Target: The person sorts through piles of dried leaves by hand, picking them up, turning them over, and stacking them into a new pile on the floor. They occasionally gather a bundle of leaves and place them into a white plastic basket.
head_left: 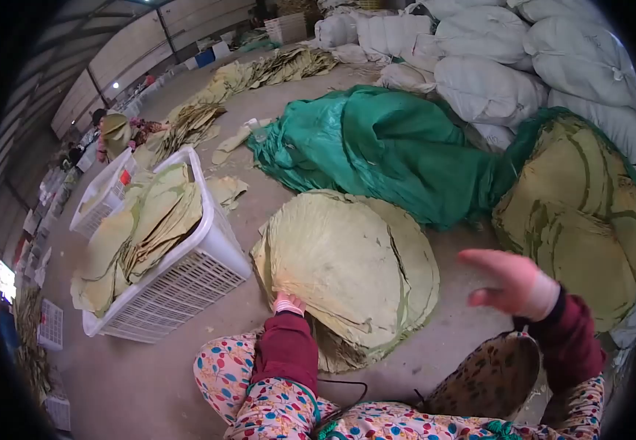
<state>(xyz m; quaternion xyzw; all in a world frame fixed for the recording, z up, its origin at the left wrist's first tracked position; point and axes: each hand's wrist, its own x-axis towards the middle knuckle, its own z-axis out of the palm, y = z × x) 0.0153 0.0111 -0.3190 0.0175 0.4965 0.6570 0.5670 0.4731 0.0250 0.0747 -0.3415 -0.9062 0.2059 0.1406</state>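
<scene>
A pile of large, round, pale yellow-green dried leaves lies on the floor in front of me. My left hand grips the near left edge of the top leaf, its fingertips partly hidden against it. To the right of the pile, my right hand is raised in the air, fingers stretched out and thumb apart, holding nothing. Both hands have pale wrappings near the wrist and dark red sleeves.
On the left, a white plastic crate is filled with folded leaves, with another crate behind it. A green tarp lies beyond the pile. More leaves sit at right, below stacked white sacks. Another person works far left.
</scene>
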